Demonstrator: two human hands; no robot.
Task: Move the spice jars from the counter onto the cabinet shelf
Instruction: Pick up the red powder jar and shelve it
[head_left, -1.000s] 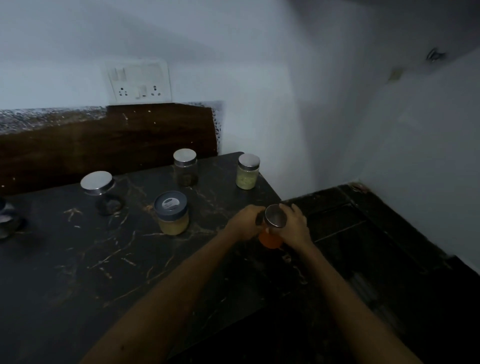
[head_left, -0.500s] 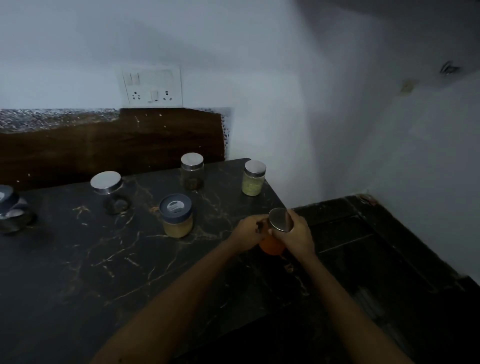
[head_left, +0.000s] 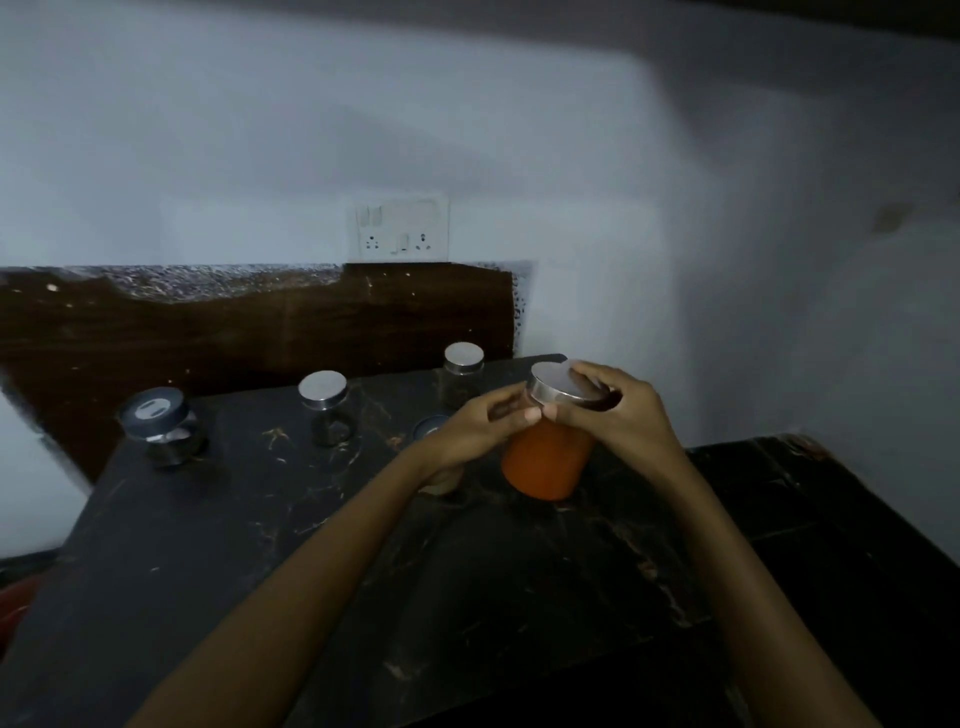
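Orange jar (head_left: 545, 462) now lifted off tabletop (head_left: 260, 545), tilted. Right grip (head_left: 623, 415) curls round steel lid (head_left: 556, 384); left grip (head_left: 467, 436) pinches neck, likely steadying jar for carry to shelf.

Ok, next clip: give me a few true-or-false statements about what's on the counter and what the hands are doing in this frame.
1. The left hand and the right hand both hold the orange jar. True.
2. The orange jar is open, with no lid on it. False: a silver lid sits on it, with the right hand's fingers curled round its rim.
3. A switch-and-socket plate is on the wall behind the counter. True.
4. Every jar standing on the counter has a silver lid. False: the far-left jar has a dark lid.
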